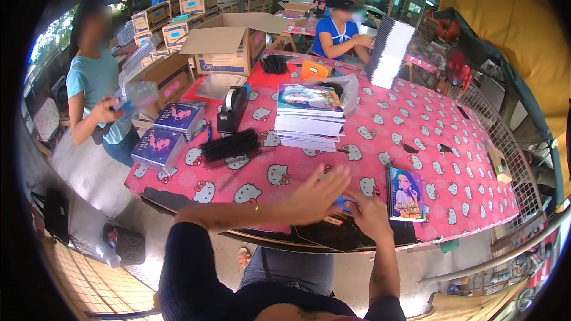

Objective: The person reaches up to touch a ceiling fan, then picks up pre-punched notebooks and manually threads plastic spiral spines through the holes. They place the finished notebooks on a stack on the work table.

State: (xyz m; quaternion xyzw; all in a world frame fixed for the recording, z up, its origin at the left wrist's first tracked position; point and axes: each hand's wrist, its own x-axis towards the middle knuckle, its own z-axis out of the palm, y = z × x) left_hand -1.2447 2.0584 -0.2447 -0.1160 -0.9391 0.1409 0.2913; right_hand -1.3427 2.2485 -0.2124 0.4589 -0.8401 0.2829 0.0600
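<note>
My left hand (318,193) is raised flat with its fingers spread over the near edge of the pink patterned table (416,125). My right hand (370,215) rests beside it, fingers curled on a small blue item (342,204) that my left hand partly hides. A dark flat piece (327,235) lies at the table edge under both hands. To the right of my right hand lies a spiral notebook (407,194) with a cartoon cover. Farther in stands a stack of notebooks (309,116), with black binding combs (231,145) to its left.
A black tape dispenser (232,110) and two notebook piles (169,131) sit at the left. Open cardboard boxes (229,41) stand at the back. One person stands at the left (95,89), another sits across (339,30) by a tall stack of sheets (388,50). A wire rack (505,142) borders the right.
</note>
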